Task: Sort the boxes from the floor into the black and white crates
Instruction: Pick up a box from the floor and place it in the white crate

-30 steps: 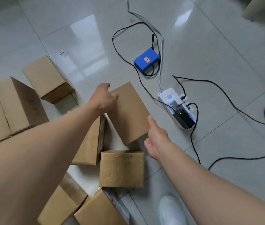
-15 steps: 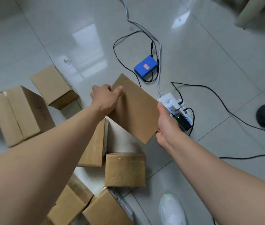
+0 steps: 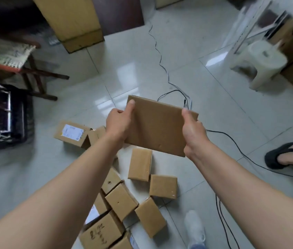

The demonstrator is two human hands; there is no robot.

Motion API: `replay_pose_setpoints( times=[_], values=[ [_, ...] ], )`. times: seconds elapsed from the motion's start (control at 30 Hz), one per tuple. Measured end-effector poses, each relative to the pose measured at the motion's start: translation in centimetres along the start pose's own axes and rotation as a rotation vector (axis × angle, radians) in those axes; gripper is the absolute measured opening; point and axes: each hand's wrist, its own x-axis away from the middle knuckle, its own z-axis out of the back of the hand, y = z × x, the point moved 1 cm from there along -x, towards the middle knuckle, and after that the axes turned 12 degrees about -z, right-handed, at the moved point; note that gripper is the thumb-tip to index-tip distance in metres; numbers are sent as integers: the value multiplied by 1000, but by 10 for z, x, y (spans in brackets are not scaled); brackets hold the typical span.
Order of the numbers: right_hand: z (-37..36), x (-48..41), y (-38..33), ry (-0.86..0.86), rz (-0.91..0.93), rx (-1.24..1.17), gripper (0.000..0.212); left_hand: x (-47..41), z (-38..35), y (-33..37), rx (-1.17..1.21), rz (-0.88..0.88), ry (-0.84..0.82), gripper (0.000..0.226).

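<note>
I hold a flat brown cardboard box [image 3: 157,125] in the air above the floor. My left hand [image 3: 119,124] grips its left edge with the thumb on top. My right hand [image 3: 193,131] grips its right edge. Below it, several smaller cardboard boxes [image 3: 140,164] lie scattered on the tiled floor, one with a white label [image 3: 72,133] at the left. A black crate [image 3: 3,119] stands at the far left, blurred. No white crate shows.
Black and white cables [image 3: 161,63] run across the tiles behind and right of the boxes. A white plastic stool [image 3: 260,63] stands at the upper right, a wooden chair [image 3: 16,60] at the upper left. Another person's slippered foot [image 3: 287,156] is at the right edge. My white shoe [image 3: 195,229] is at the bottom.
Both hands lifted the flat box off the floor and levelled it. The view rose and swung left, bringing the black crate, chair and stool into sight.
</note>
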Motion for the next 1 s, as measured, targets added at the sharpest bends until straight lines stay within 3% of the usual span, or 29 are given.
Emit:
replay_pose_setpoints(
  times=[0.3,0.5,0.67,0.73,0.83,0.93,1.0],
  values=[
    [-19,195,-28,-168,259,34,56,109,164,90,271,109,100,73],
    [-29,291,-24,-226,366,91,56,177,251,129,327,70,88,67],
    [-47,352,-16,-276,395,38,54,215,309,156,437,19,129,25],
    [-52,368,-15,-296,391,24,53,230,328,158,476,7,111,17],
    [-61,385,-13,-336,396,70,54,249,353,152,519,24,168,28],
    [-72,397,-12,-400,437,201,42,266,366,142,563,27,296,40],
    [-80,408,-12,-472,449,326,45,278,372,135,524,24,405,48]
  ],
)
